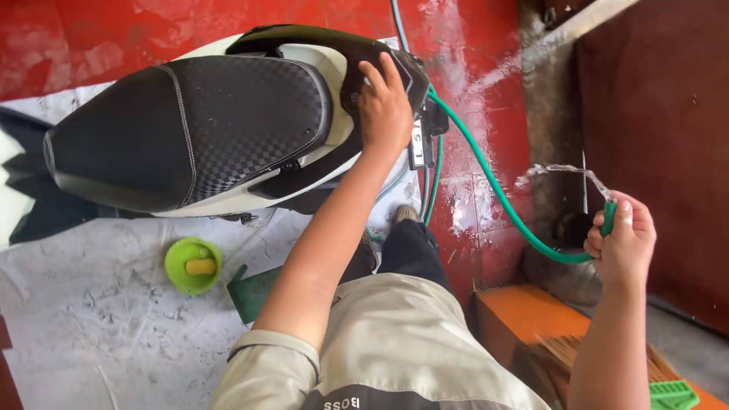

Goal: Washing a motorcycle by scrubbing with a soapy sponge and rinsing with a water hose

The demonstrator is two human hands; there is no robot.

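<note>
Left hand (385, 106) lies flat, fingers spread, on the scooter's black rear grab rail (364, 53) at 12 o'clock. Right hand (623, 243) is closed in a fist around the green hose (493, 190) end at 3 o'clock; water (562, 171) spurts leftward from it. Green bowl (194, 266) sits on the floor at 9 o'clock.

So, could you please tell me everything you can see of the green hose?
The green hose is thin, smooth and flexible, apparently plastic or rubber. It emerges behind the scooter's rear, curves down over the wet red floor, then bends up into the right hand, which grips its end. Water spurts leftward from that end. The left hand rests on the scooter's tail, not the hose.
</note>
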